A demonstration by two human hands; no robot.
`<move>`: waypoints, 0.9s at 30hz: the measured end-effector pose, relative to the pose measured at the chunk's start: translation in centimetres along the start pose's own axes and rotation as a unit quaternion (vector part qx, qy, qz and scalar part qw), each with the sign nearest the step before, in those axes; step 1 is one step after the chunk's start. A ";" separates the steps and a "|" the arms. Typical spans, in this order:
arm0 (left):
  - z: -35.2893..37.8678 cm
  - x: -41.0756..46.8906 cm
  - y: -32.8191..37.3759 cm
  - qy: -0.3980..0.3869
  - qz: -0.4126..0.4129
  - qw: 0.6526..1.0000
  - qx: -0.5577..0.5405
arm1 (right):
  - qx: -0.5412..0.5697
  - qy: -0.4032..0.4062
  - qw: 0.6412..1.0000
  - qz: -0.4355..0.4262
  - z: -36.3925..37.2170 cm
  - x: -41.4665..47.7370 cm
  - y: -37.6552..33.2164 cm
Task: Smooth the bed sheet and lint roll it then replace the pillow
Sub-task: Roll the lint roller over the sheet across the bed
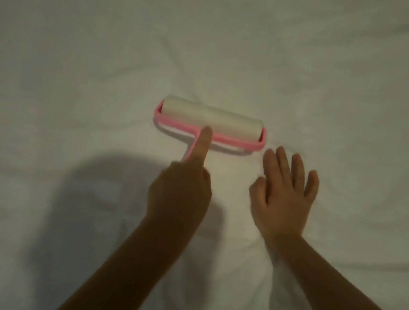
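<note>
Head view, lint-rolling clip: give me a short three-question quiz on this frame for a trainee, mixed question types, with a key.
1. True or false: the left hand grips the pink handle of the lint roller, index finger stretched along it toward the roll.
2. What is the right hand doing? A) pressing the roll B) open with fingers spread, just right of the roller, holding nothing C) lifting a pillow
3. Fill in: the roller lies on the white ____, which shows creases.

Key: 1 true; 2 B; 3 bed sheet. No pillow is in view.
</note>
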State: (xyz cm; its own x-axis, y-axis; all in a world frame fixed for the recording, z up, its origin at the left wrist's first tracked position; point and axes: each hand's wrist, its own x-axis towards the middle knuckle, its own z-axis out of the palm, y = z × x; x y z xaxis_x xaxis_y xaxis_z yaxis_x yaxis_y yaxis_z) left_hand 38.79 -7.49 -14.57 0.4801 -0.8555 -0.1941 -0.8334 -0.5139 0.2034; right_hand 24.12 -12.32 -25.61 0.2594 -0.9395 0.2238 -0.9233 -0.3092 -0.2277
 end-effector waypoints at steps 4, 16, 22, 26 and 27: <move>0.8 8.3 2.6 0.016 0.029 0.997 -0.073 | -0.053 -0.032 0.998 0.032 -0.2 9.2 1.7; 2.2 6.2 5.2 -0.077 -0.004 0.996 -0.055 | -0.032 -0.005 0.999 0.020 5.3 10.2 3.7; 2.6 7.6 4.6 -0.024 -0.012 0.998 -0.059 | -0.034 0.011 0.999 0.016 5.3 10.2 3.8; 1.7 15.0 6.0 0.132 0.084 0.987 -0.040 | -0.027 0.009 0.999 0.018 5.3 10.0 3.8; 1.7 15.6 6.3 0.056 0.067 0.994 -0.066 | -0.026 0.009 0.999 0.017 5.3 10.1 3.7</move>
State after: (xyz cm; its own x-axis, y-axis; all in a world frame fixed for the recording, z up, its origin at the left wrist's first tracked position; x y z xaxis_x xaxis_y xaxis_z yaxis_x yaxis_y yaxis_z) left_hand 40.51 -23.94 -17.93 0.4001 -0.9151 -0.0501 -0.8527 -0.3917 0.3455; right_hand 24.80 -23.74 -29.17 0.2233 -0.9465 0.2330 -0.9450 -0.2688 -0.1864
